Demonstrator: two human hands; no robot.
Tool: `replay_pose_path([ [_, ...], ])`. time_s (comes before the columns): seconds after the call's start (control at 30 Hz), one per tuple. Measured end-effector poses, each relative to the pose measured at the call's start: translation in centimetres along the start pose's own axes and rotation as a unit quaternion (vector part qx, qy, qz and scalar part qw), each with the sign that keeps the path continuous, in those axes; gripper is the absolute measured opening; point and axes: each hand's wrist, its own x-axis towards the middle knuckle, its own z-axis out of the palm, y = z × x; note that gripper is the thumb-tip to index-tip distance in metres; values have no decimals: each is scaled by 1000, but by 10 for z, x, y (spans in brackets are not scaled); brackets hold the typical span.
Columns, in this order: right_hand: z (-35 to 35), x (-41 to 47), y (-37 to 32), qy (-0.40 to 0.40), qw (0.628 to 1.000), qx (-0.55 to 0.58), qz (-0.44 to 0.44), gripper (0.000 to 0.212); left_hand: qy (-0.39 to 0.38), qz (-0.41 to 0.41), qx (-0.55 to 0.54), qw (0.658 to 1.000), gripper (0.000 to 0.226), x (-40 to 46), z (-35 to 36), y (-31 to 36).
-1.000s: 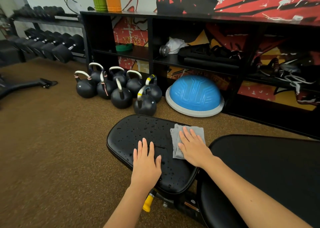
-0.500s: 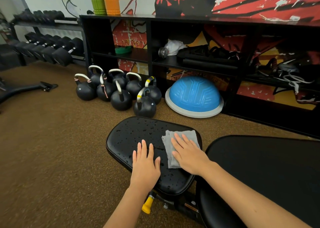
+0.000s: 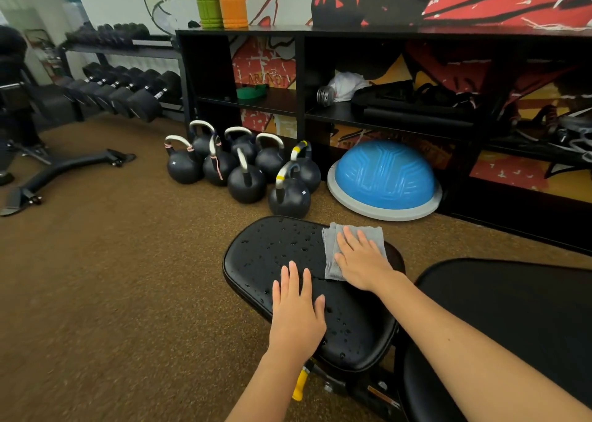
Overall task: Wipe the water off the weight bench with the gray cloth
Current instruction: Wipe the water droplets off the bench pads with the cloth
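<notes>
- My right hand (image 3: 360, 258) lies flat, fingers straight, pressing the gray cloth (image 3: 333, 255) onto the weight bench (image 3: 272, 255) seat's far edge
- My left hand (image 3: 296, 309) rests flat and spread on the seat, nearer me; droplets lie beyond its fingertips

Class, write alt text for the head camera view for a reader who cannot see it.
A right hand presses a gray cloth flat on a black weight bench seat beaded with water, while the left hand rests beside it. Kettlebells and a blue balance dome sit behind.
</notes>
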Motion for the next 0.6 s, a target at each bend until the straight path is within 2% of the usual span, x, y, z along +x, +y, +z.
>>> replay_pose_path([
  [0.2,4,3,-17,4,999,-4,-37,56,9,-3,3,1000,96,-1,-1,1],
  [0.4,9,-20,-3,-7,996,-19,-87,56,27,9,5,1000,97,-2,-2,1],
  [0.6,5,-26,20,-9,998,-30,-55,56,27,-3,3,1000,95,-2,0,2],
])
